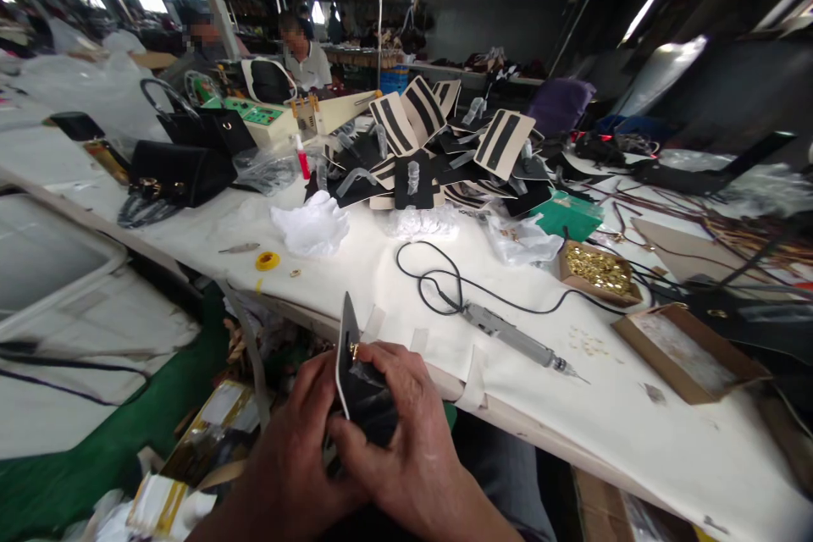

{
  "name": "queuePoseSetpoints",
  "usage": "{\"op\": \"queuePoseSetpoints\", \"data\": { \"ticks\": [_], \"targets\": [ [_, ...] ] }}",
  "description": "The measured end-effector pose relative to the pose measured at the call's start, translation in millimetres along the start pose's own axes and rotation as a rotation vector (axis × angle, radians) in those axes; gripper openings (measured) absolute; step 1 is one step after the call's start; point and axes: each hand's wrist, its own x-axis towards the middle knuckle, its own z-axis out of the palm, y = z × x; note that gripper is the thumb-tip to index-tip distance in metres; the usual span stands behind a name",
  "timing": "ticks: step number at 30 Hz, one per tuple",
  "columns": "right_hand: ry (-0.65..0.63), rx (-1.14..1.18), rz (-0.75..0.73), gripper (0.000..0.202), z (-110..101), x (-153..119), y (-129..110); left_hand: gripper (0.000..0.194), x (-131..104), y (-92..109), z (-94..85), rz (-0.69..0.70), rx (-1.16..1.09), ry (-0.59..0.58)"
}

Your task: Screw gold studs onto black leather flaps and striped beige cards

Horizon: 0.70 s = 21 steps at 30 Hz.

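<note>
A black panel with a pale edge is held upright in front of the table's edge. My left hand grips it from the left, with its fingers behind the panel. From the right, my right hand holds the same panel, its fingertips at a small gold metal fitting on the dark face. Part of the panel is hidden by my fingers. A grey electric screwdriver with a black cable lies on the white table, beyond my right hand.
Black-and-cream panels are piled at the back. A box of gold parts and an open carton stand on the right. Black handbags, a yellow tape roll and white crumpled material lie on the left. People sit beyond.
</note>
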Motion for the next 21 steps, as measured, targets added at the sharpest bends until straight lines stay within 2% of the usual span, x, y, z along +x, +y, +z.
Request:
{"op": "queuePoseSetpoints", "data": {
  "ticks": [3,5,6,8,10,13,17,21],
  "targets": [
    [0.052,0.039,0.017,0.052,-5.2,6.2,-7.4,0.129,0.0,-2.9,-0.2,0.091,0.033,-0.013],
    [0.025,0.079,0.128,0.039,-14.8,10.2,-8.8,0.143,3.2,-5.2,-0.1,0.136,0.018,-0.082],
    [0.014,0.114,0.21,0.03,-20.9,11.1,-8.1,0.138,7.1,-6.1,0.5,0.162,0.004,-0.124],
    [0.02,0.218,0.396,0.017,-34.1,9.4,-3.4,0.108,20.0,-7.1,4.4,0.236,-0.006,-0.188],
    [0.067,0.344,0.57,0.019,-46.5,2.6,4.5,0.077,37.9,-6.7,13.8,0.33,0.019,-0.205],
    [0.188,0.513,0.764,0.025,-59.6,-14.0,19.7,0.051,63.1,-3.4,39.1,0.438,0.059,-0.171],
    [0.356,0.631,0.877,0.027,-66.7,-36.0,39.5,0.034,74.9,-0.3,79.9,0.496,-0.027,-0.134],
    [0.41,0.548,0.945,0.027,-69.0,-46.3,48.7,0.032,70.8,-6.3,107.5,0.507,-0.165,-0.175]
  ]
}}
